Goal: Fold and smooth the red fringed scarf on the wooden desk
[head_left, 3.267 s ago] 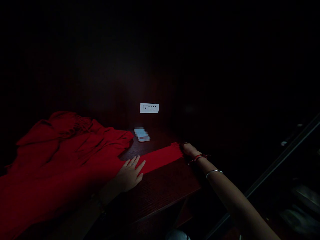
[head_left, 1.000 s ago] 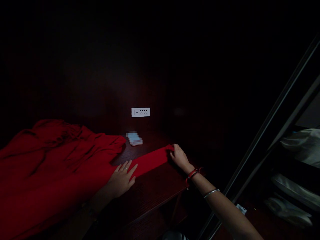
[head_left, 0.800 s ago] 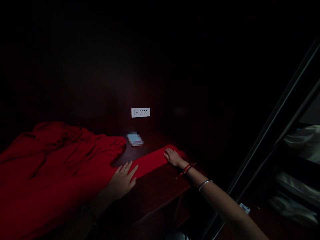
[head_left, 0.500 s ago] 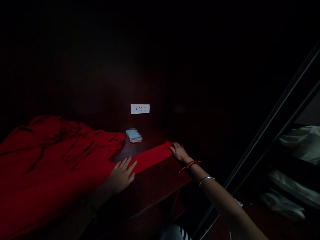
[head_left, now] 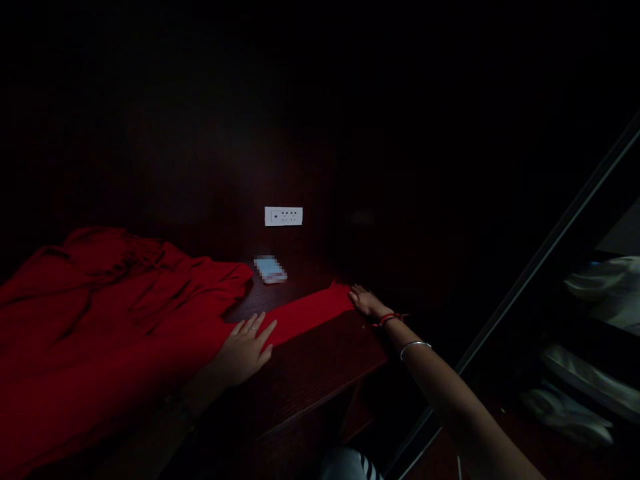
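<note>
A red fringed scarf (head_left: 305,315) stretches as a flat, narrow band over a dark wooden desk (head_left: 320,360). Its left part widens into a large rumpled heap (head_left: 125,287). With fingers spread, my left hand (head_left: 245,350) lies flat on the cloth where the band meets the heap. At the far right end of the band, by the fringe, my right hand (head_left: 367,301) rests palm down, fingers stretched out over the scarf's edge. Neither hand grasps anything. A small pale blue pack (head_left: 270,269), blurred by pixels, lies on the desk behind the band.
A white power socket (head_left: 283,216) is set in the dark back wall. To the right, beyond a slanting metal-edged frame (head_left: 540,257), pale bundles (head_left: 595,380) sit in shadow. The desk's front edge runs below my hands, with a knee (head_left: 350,463) under it.
My right hand has slid slightly to the right along the end of the scarf. My left hand stays in place on the cloth. The view has shifted a little.
</note>
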A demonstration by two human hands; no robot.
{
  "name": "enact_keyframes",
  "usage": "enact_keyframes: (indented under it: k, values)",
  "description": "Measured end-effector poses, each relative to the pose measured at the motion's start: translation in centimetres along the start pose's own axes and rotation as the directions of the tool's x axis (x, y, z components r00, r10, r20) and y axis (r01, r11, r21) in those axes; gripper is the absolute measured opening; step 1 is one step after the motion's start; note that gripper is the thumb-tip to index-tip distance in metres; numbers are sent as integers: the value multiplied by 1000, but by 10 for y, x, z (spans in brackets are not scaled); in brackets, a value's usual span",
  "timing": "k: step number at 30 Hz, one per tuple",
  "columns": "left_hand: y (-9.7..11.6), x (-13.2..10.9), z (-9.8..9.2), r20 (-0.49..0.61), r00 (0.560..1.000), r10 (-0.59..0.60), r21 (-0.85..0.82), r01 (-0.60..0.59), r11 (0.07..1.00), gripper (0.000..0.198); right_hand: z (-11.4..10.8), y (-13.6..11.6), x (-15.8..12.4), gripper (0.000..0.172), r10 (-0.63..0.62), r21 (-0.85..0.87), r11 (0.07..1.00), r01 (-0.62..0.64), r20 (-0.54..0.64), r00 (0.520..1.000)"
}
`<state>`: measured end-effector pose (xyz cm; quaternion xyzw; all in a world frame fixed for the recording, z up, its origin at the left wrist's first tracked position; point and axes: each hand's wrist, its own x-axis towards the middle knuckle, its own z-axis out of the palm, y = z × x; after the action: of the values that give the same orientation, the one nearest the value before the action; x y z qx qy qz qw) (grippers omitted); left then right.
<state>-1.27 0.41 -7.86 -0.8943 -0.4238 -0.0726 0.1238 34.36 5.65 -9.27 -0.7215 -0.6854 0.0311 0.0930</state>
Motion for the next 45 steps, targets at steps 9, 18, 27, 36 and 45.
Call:
enact_keyframes:
  k: [9,18,27,36,45]
  values:
    - [2,0,-4,89,996,-5,-15,6,1000,49,4,-92,-60,49,-509,35,850,525,-201,837]
    - [-15,-4,-21,125,992,-19,-31,23,999,48,19,-122,-43,50,-551,82,826,558,-94,829]
    - [-32,-3,-9,134,980,-147,-53,155,987,43,20,-122,-44,50,-515,84,849,521,-83,853]
    - [-28,-7,-19,158,977,-143,-74,156,985,51,0,-177,-27,40,-535,57,836,546,-146,832]
    - [-27,-7,-20,157,983,-94,-32,100,994,57,25,-180,-25,44,-557,80,819,568,-125,821]
